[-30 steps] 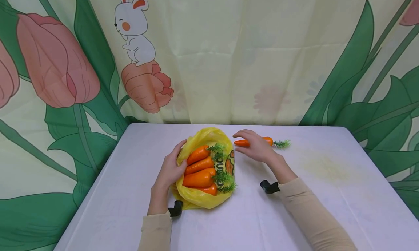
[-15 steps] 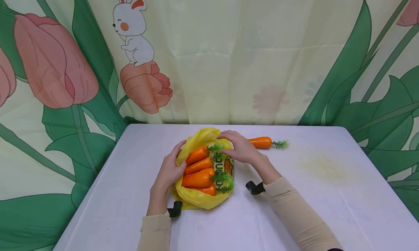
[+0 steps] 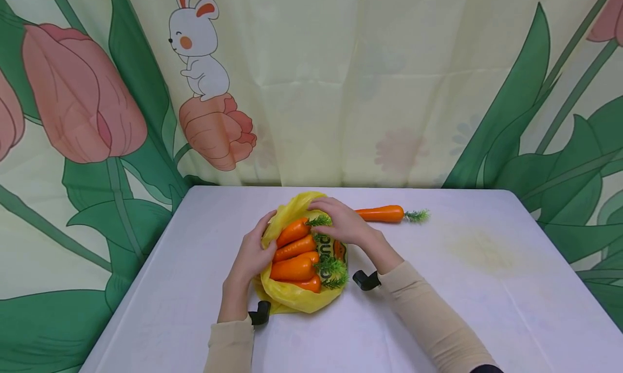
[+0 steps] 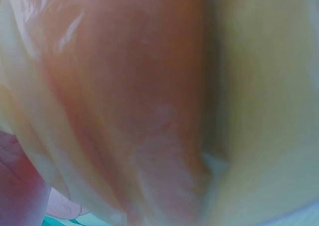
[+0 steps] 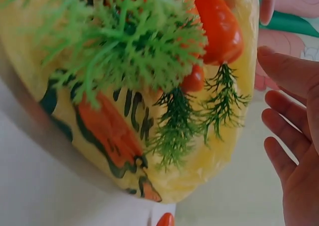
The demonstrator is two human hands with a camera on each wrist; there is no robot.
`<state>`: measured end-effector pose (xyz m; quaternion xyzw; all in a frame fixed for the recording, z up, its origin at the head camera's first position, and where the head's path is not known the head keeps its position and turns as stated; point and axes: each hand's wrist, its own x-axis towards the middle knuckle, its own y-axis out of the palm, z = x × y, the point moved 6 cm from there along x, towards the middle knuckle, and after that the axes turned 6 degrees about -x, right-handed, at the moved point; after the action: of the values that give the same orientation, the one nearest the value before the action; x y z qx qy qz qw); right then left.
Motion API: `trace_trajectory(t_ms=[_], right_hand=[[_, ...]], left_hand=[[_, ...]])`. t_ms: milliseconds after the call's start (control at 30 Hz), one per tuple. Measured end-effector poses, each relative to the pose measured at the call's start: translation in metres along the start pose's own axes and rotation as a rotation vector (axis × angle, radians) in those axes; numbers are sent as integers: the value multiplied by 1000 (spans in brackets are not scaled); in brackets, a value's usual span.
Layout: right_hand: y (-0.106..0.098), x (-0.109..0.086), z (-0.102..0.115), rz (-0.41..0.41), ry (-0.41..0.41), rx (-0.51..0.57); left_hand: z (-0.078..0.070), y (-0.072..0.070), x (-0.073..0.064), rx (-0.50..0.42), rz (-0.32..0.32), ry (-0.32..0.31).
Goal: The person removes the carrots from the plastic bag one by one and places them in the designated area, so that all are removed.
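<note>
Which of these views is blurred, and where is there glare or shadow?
Left wrist: badly blurred, the translucent yellow plastic bag probably too close, whitish glare at upper left; right wrist: slightly soft, small highlights on a glossy orange carrot; head: sharpest, fairly even light, faint shadow beside the beige right sleeve.

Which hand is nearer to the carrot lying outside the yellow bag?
The right. The right hand is close beside the loose carrot; the left hand is farther off, at the opposite side of the yellow bag.
</note>
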<state>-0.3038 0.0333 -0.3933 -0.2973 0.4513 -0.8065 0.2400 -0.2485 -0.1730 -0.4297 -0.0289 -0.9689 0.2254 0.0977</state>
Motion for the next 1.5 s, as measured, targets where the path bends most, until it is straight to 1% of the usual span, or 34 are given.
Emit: trace_trajectory(t_ms=[200,367,567,700,800,967,1067,1300,1500], right_hand=[[5,9,10,29,-53,-14],[10,16,18,60,-96,-62],[18,22,24,107,-116,-129],[21,27,28,117,-142,-170],[22,29,30,131,-151,-188],[25,33,30,147,-154,-211],[28,34,30,150,-150,-218],[34,30,29,162,-103,-235],[37,27,30,158,-86,-223]], left_hand=[[1,1,2,0,6,2],[0,2,3,3,7,13],[1,2,3,9,12,3],[2,1,3,10,7,-2],[1,1,4,11,5,6],[1,-1,7,12,10,8],[1,-1,7,2,14,-2],[2,3,5,-8,20,-3],[3,3,3,3,15,2]])
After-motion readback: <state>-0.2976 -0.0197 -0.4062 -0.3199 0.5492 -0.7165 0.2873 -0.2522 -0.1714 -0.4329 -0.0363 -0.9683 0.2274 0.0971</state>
